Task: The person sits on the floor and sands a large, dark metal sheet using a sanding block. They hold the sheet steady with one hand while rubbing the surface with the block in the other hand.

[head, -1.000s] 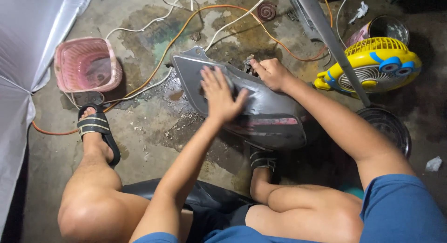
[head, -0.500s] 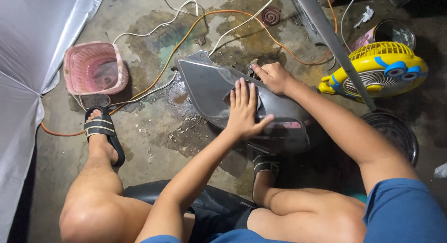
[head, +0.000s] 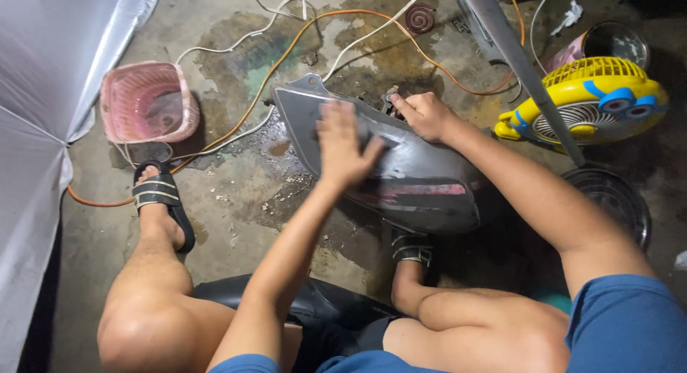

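A grey, curved vehicle body panel (head: 422, 176) with a faded pink stripe lies on the wet concrete floor in front of me. My left hand (head: 343, 144) presses flat on its upper surface, fingers spread and blurred by motion. At the panel's far top edge my right hand (head: 424, 114) grips the rim, fingers curled over it. Whether the left hand holds anything under the palm is hidden.
A pink plastic basket (head: 147, 102) stands at the left. A yellow and blue small fan (head: 594, 101) sits at the right behind a grey metal bar (head: 522, 69). Orange and white cables (head: 286, 51) snake across the stained floor. My sandalled feet (head: 161, 198) flank the panel.
My left hand has slid along the panel, down toward me and then back up toward its far end. The right hand has stayed on the top edge.
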